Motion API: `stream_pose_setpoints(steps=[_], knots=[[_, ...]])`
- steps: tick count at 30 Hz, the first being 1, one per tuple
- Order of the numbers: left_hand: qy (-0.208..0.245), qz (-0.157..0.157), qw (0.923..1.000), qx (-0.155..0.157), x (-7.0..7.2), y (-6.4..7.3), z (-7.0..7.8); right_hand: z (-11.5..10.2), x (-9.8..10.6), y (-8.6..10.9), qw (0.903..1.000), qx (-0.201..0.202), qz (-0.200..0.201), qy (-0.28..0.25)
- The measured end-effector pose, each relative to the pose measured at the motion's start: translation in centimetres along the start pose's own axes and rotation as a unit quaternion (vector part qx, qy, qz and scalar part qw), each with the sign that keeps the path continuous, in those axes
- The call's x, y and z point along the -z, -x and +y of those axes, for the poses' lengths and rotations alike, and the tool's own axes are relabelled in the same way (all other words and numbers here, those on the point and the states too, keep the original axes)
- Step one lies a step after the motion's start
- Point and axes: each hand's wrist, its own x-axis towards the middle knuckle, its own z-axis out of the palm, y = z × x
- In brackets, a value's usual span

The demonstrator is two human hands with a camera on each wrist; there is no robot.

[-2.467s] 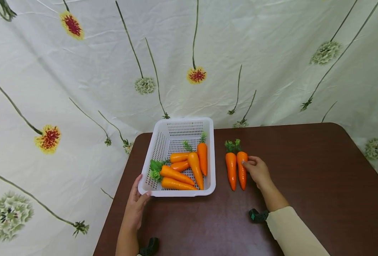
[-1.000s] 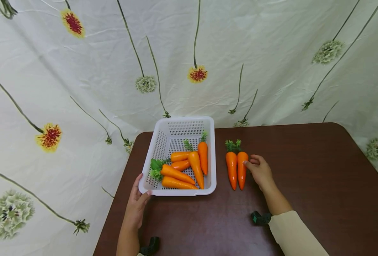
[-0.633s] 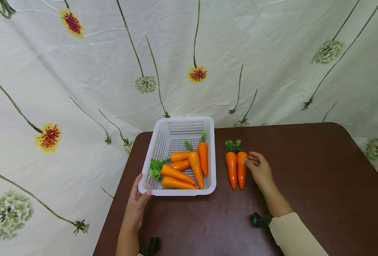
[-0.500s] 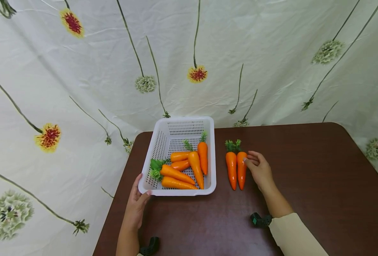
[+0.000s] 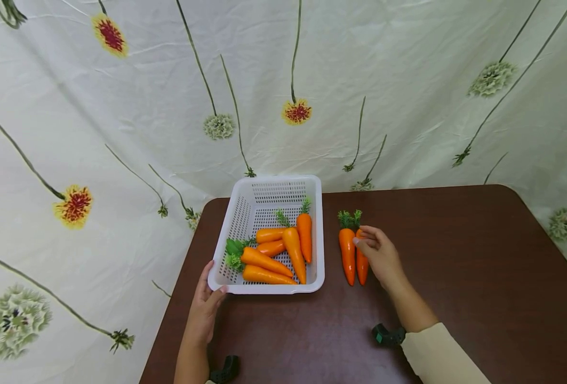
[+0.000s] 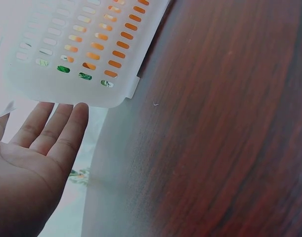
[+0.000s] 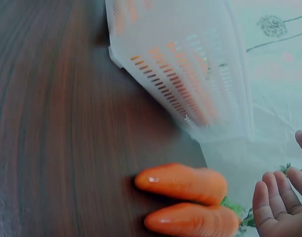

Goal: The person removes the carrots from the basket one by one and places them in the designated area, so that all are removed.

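Note:
A white plastic basket (image 5: 318,234) stands on the left part of the table with several orange carrots (image 5: 266,261) in it. My left hand (image 5: 202,309) holds its near left corner, thumb on the front rim and fingers along the side. Right of the basket, two carrots lie side by side, green tops away from me: the left carrot (image 5: 347,258) and the right carrot (image 5: 362,269). My right hand (image 5: 384,261) hovers over the right carrot, hiding part of its upper end. In the right wrist view, its loosely bent fingers (image 7: 277,197) have nothing between them.
The dark brown table (image 5: 475,266) extends to the right. Its far edge meets a pale cloth (image 5: 408,96) printed with flowers. A black wrist device (image 5: 388,336) sits below my right wrist, another black device (image 5: 224,369) by my left.
My right hand has moved left from beside the right carrot to over its upper part. The carrots, basket and left hand keep their places.

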Motion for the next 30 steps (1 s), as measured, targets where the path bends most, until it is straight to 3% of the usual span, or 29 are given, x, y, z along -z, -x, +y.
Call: stream_pose_setpoints(steps=[10, 17, 30], knots=[[-0.008, 0.004, 0.9999, -0.013, 0.0, -0.2, -0.2, -1.0, -0.9, 0.7, 0.9985, 0.013, -0.052, 0.000], [-0.005, 0.002, 1.0000, -0.004, -0.1, 0.0, 0.1, -1.5, -1.8, 1.3, 0.9977, 0.014, -0.065, 0.013], [-0.007, 0.001, 1.0000, 0.003, 0.1, 0.0, 0.2, -2.3, -3.6, 2.2, 0.9926, 0.056, -0.104, -0.029]])
